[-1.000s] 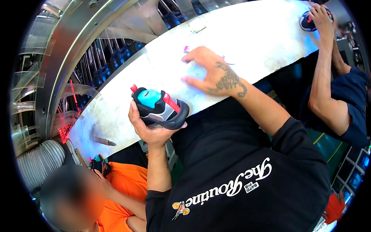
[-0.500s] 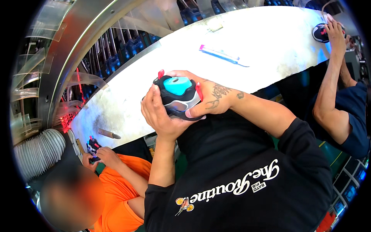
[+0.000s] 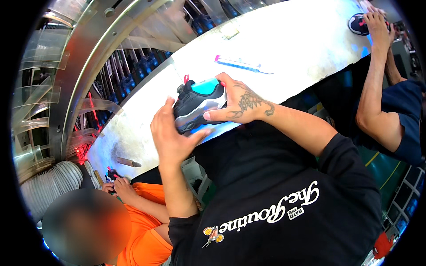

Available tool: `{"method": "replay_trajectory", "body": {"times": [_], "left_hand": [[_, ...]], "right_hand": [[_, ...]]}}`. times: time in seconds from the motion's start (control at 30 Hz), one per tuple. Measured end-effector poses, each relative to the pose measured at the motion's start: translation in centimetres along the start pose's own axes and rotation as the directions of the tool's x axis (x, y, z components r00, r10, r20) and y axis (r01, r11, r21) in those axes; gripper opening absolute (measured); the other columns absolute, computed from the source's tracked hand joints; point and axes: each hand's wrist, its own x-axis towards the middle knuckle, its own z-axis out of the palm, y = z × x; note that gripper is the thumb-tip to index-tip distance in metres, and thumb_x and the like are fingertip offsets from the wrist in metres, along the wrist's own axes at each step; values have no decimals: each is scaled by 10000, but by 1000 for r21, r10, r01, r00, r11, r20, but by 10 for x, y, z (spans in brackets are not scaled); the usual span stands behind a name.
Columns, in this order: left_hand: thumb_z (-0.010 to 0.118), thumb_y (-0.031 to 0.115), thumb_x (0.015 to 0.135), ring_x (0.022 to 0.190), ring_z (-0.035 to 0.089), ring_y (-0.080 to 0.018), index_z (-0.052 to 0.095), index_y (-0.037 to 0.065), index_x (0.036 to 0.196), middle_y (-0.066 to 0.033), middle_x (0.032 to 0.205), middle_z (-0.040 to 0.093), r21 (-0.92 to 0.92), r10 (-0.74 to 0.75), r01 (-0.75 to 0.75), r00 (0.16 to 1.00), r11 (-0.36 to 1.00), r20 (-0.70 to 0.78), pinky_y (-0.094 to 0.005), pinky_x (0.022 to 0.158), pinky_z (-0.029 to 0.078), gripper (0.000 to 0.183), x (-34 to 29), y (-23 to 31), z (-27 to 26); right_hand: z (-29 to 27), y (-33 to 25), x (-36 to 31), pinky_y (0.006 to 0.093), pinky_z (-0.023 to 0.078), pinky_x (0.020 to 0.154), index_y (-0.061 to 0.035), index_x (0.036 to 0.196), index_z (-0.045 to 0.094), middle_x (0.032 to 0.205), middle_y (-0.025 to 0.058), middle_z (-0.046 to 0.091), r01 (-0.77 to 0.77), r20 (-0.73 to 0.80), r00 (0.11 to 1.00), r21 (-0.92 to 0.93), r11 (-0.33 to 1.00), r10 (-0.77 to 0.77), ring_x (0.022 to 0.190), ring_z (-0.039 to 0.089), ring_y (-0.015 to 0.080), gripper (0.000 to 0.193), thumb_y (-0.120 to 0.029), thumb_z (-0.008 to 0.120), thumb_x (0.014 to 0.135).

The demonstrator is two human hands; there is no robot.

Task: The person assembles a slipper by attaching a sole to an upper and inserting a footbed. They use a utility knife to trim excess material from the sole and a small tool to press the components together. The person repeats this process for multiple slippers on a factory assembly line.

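A black sneaker with a grey side panel, a red heel loop and a turquoise form inside it hangs near the table's front edge, side toward me. My right hand grips its right end, thumb pressed on the side panel and fingers over the top. By the heel and sole at the shoe's left end is my left hand, its fingers and thumb spread apart. Whether its fingertips touch the shoe is hard to tell.
The white table curves across the view, with a thin blue and pink tool and a brown strip on it. A person in orange works at left; another handles a shoe at far right. Clear flaps hang behind.
The sneaker has been turned so its side faces me rather than its top opening. My left hand has loosened from around it and spread its fingers; the right has kept hold.
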Motion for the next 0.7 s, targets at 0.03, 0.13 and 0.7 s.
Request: {"method": "replay_trajectory", "body": {"times": [0.03,0.13,0.7], "left_hand": [[1059,491,545,1190,702,-391,621,9,1470,-187,1317,711,-88,-68,72,996,993,49,-490,1024,545,1131,-5,-15,-5],[1058,504,561,1132,714,-357,688,-10,1351,-173,1204,723,-201,-97,107,993,974,63,-459,951,575,1013,-11,-31,-1],[1003,397,736,1290,587,-433,378,15,1666,-231,1419,582,-28,114,-121,976,992,-184,-531,1110,475,1184,-17,31,22]], "right_hand": [[0,-1,1,447,516,1115,80,1502,434,1336,295,682,0,11,1000,3,1000,0,1271,678,395,1045,-498,937,792],[3,1,-3,438,513,1119,69,1502,455,1339,277,682,5,-5,1000,42,999,-5,1271,677,367,1018,-464,951,790],[16,-10,-42,471,509,1130,69,1521,521,1372,281,657,453,-237,872,62,889,-428,1270,667,423,783,-259,813,872]]}}
